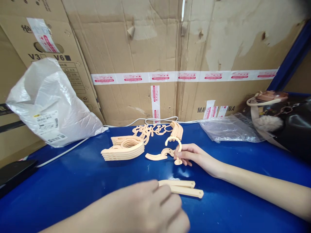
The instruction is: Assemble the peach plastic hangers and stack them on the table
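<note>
My right hand (189,154) is closed in a pinch on a beige plastic hanger hook (180,145), its curve upward and its round foot near the table. Just left of these fingers lies a curved beige hanger arm (155,157). My left hand (145,207), slightly blurred in the foreground, has its fingers curled round two straight-ended beige hanger arms (186,191); their near ends are hidden behind the hand. A neat stack of beige hanger arms (123,152) stands to the left. Loose hooks (145,129) lie in a pile behind, beside another stack of arms (177,131).
A blue table (80,181) carries everything. At the left stand a white plastic bag (55,106) and a dark flat object (17,173). A clear bag (230,127) and a black handbag (289,123) are at the right. Cardboard (136,48) walls the back, with a white cable (131,122) along its foot.
</note>
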Motion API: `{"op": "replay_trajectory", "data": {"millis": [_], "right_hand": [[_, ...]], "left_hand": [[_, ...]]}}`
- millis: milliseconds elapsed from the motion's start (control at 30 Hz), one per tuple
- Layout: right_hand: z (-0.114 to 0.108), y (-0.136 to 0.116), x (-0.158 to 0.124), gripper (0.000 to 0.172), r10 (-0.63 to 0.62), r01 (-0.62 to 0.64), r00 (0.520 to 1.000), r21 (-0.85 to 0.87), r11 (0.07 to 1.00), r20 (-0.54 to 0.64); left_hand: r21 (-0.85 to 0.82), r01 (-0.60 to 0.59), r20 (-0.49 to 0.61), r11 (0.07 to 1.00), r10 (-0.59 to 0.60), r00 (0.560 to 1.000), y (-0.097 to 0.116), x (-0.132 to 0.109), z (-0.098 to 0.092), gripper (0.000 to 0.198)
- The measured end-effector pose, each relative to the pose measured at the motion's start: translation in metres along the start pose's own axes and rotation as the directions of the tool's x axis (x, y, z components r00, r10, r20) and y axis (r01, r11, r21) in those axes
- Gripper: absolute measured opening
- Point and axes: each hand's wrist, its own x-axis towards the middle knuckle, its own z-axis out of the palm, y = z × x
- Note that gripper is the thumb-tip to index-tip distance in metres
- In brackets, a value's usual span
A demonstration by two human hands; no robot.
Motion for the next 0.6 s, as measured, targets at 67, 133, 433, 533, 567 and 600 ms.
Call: {"op": "replay_trajectory", "data": {"millis": [67, 133, 433, 533, 567, 600], "right_hand": [[0.000, 0.001, 0.000, 0.026, -0.004, 0.004, 1.000, 0.004, 1.000, -0.004], [0.000, 0.002, 0.001, 0.025, -0.006, 0.006, 1.000, 0.008, 1.000, -0.001], [0.001, 0.002, 0.004, 0.026, -0.004, 0.004, 1.000, -0.002, 1.000, 0.007], [0.001, 0.001, 0.003, 0.027, 0.001, -0.001, 1.000, -0.002, 1.000, 0.014], [0.002, 0.001, 0.003, 0.027, 0.001, -0.001, 1.000, -0.002, 1.000, 0.018], [0.002, 0.001, 0.003, 0.027, 0.001, -0.001, 1.000, -0.003, 1.000, 0.021]], "left_hand": [[0.110, -0.055, 0.083, 0.992, 0.046, 0.996, -0.015, 0.033, -0.029, 0.017], [0.053, -0.011, 0.109, 0.999, 0.005, 0.994, -0.024, 0.048, -0.042, 0.017], [-0.085, 0.162, 0.251, 0.983, -0.136, 0.958, -0.038, 0.034, -0.030, 0.014], [-0.101, 0.200, 0.252, 0.975, -0.170, 0.953, -0.039, 0.034, -0.031, 0.010], [-0.107, 0.212, 0.247, 0.971, -0.181, 0.952, -0.039, 0.034, -0.031, 0.010], [-0.115, 0.222, 0.239, 0.968, -0.190, 0.952, -0.039, 0.034, -0.031, 0.009]]}}
